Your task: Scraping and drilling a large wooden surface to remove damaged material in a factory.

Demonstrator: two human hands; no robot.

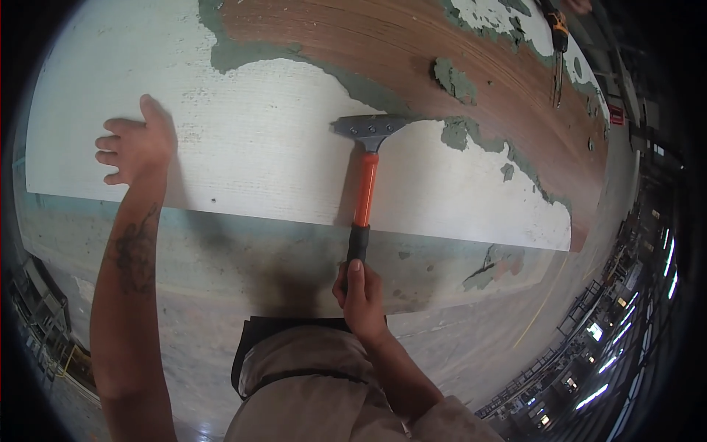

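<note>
The right hand [362,298] is closed around the black grip of a scraper [365,188] with an orange shaft and a grey head. The scraper extends away from the body over the white-faced panel [272,132]; its head lies beside the ragged edge of the grey-green coating [372,92]. The left hand [140,146] is spread wide, fingers apart, over the panel's left part; whether the palm bears on the surface cannot be determined. The table [420,276] carries the panel and projects past its near edge. The panel's brown area [324,29] bears a loose-looking flake [454,81]. An orange-and-black tool [560,37] is at upper right.
</note>
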